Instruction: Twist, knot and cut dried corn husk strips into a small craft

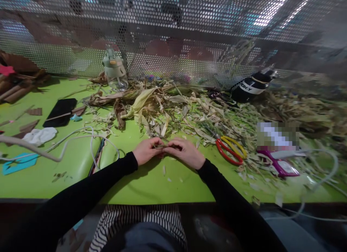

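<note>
Just above the green table, my left hand (145, 151) and my right hand (187, 152) meet fingertip to fingertip. Both are closed in a pinch on a thin greenish-brown strip of husk (158, 146), which the fingers partly hide. Beyond them lies a pale yellow-green corn husk (145, 102), among many torn and shredded husk pieces (187, 107). To the right of my right hand rest scissors (230, 151) with one red and one yellow handle, their blades pointing into the scraps. A few small pale bits lie on the table below my hands.
A clear bottle (116, 73) stands by the perforated metal screen (162, 35); a black bottle (252, 86) leans at right. On the left are a phone (61, 113), crumpled tissue (40, 135), a blue card (20, 163) and a looping white cable (65, 147). A purple item (283, 165) lies right.
</note>
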Demonstrator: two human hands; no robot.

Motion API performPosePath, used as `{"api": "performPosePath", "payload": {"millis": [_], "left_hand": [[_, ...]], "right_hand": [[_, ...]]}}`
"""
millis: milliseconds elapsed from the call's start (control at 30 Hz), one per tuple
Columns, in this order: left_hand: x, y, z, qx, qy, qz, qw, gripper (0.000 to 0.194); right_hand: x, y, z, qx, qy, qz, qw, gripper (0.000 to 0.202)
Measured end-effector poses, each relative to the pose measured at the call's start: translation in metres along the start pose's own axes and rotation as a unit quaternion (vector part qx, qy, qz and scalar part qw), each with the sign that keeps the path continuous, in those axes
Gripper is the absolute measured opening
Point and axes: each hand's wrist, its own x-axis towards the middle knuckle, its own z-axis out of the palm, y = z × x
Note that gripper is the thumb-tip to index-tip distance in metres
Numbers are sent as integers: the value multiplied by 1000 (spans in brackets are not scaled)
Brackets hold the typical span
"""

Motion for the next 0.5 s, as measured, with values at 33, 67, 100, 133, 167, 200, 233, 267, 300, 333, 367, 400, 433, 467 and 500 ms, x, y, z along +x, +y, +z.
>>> {"api": "performPosePath", "payload": {"millis": [33, 67, 100, 133, 167, 200, 233, 267, 300, 333, 367, 400, 433, 467, 500], "left_hand": [[0, 0, 0, -4, 3, -4, 1000, 36], [-1, 1, 0, -7, 6, -8, 1000, 36], [-1, 1, 1, -8, 8, -9, 1000, 36], [-1, 1, 1, -7, 10, -10, 1000, 35], [-1, 1, 1, -5, 11, -9, 1000, 35], [-1, 2, 2, -1, 10, -7, 1000, 34], [-1, 2, 2, 0, 10, -6, 1000, 34], [-1, 2, 2, 0, 9, -4, 1000, 34], [-1, 2, 2, 0, 8, -4, 1000, 34], [-1, 3, 2, -2, 8, -4, 1000, 35], [-2, 3, 3, -2, 8, -3, 1000, 36], [-2, 3, 3, -2, 9, -2, 1000, 36], [-2, 3, 3, 0, 10, -2, 1000, 36], [-3, 3, 3, 3, 10, -2, 1000, 36], [-3, 3, 3, 5, 10, -2, 1000, 35]], "right_hand": [[-1, 0, 0, 16, 4, 3, 1000, 27], [-1, 0, 0, 34, 15, 7, 999, 28], [-2, 0, -1, 52, 34, 13, 998, 29], [-3, -1, -3, 67, 64, 22, 995, 29], [-3, -1, -5, 80, 99, 30, 991, 28], [-4, -1, -7, 87, 128, 36, 987, 27], [-4, -2, -9, 86, 145, 40, 985, 27], [-4, -2, -10, 76, 146, 40, 986, 28], [-4, -3, -10, 58, 129, 36, 989, 30], [-4, -4, -8, 35, 104, 28, 994, 31], [-4, -5, -6, 14, 82, 19, 996, 31], [-3, -7, -2, -1, 71, 9, 997, 30], [-3, -8, 2, -6, 71, -1, 997, 28], [-2, -9, 5, -2, 79, -8, 997, 26], [-1, -10, 8, 8, 88, -11, 996, 25]]}}
